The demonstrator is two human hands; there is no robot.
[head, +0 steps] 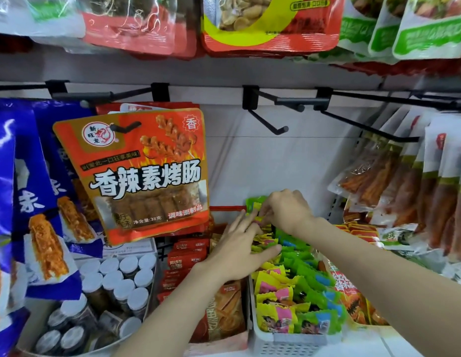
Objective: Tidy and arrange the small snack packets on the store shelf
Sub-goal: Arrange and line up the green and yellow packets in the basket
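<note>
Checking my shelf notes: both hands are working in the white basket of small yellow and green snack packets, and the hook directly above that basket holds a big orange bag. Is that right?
Not quite. The head view shows the black hook above the white basket bare; the big orange bag hangs further left. Left hand and right hand are indeed among the small yellow and green snack packets.

A large orange sausage-snack bag [144,173] hangs on a black peg hook [270,117]. Blue bags [36,202] hang left of it, above white-capped jars [116,282]. Clear bags of orange-red strips [410,186] hang at right.
</note>
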